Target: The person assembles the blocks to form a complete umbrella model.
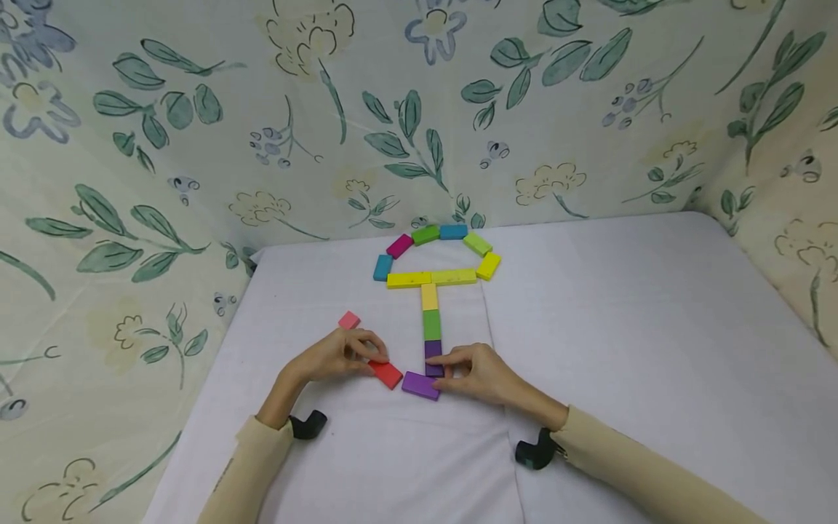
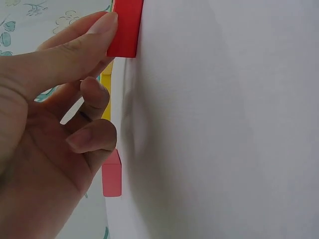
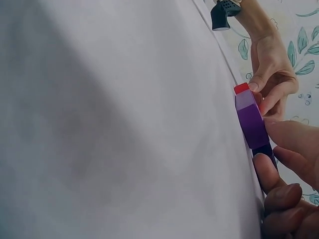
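Observation:
My left hand (image 1: 334, 355) pinches a red block (image 1: 386, 375) between thumb and fingers; in the left wrist view the thumb lies along the red block's (image 2: 125, 30) edge. Just right of it is a light purple block (image 1: 419, 386), slanted on the cloth. My right hand (image 1: 481, 375) holds that block's right end, the thumb against it in the right wrist view. Its index finger reaches over the dark purple block (image 1: 433, 351), lowest in a vertical column. A pink block (image 1: 350, 320) sits beyond the left hand.
Above the dark purple block, the column has a green block (image 1: 432, 324) and a light yellow block (image 1: 428, 297). Two yellow blocks (image 1: 409, 280) form a bar over it. An arch of coloured blocks (image 1: 453, 232) curves above, near the floral cloth (image 1: 406, 189) behind the white-covered table (image 1: 622, 349).

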